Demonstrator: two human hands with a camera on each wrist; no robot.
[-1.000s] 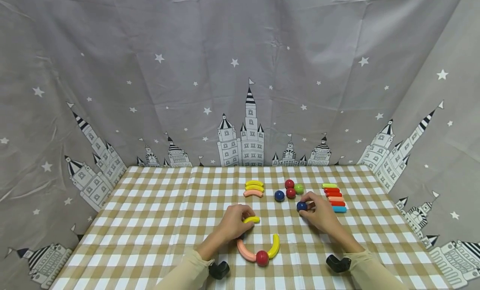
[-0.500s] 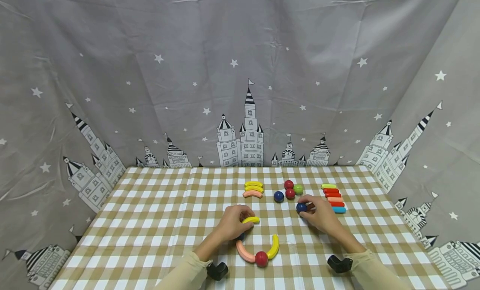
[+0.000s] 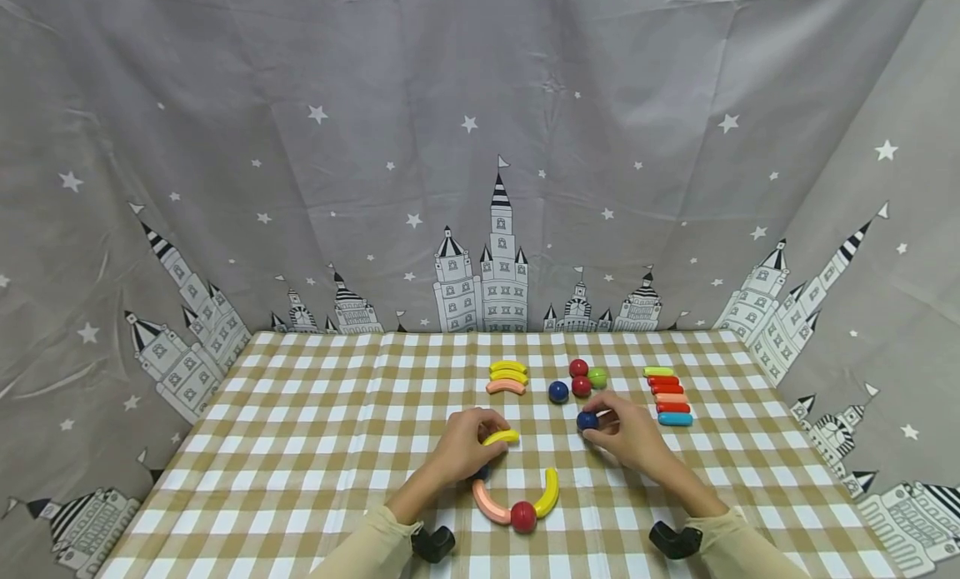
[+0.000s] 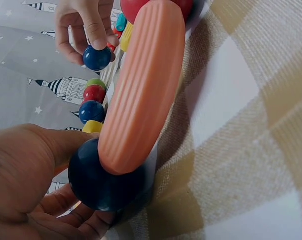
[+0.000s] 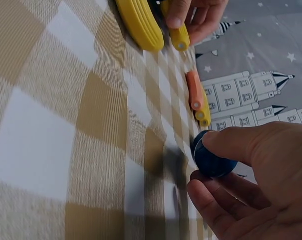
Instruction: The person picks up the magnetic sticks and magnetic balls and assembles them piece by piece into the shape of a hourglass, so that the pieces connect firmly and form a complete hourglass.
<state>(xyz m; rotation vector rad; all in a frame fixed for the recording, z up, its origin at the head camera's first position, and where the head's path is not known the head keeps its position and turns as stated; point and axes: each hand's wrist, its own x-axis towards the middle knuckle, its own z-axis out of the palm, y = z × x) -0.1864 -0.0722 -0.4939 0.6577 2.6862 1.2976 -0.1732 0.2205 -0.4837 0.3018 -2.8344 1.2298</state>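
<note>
Pinches a yellow curved piece between thumb and fingers of the left hand, beyond and a little left of the near red ball. Grips a blue ball with the right hand, thumb and fingers to opposite sides, beyond and right of the near red ball. Touching the near red ball on its left, a salmon curved piece; touching it on its right, another yellow piece. At the salmon curved piece's far end, a second blue ball; contact with the left fingers impossible to tell. Well beyond the near red ball: three stacked curved pieces, then rightward a loose blue ball, two red balls, a green ball and a column of straight rods.
</note>
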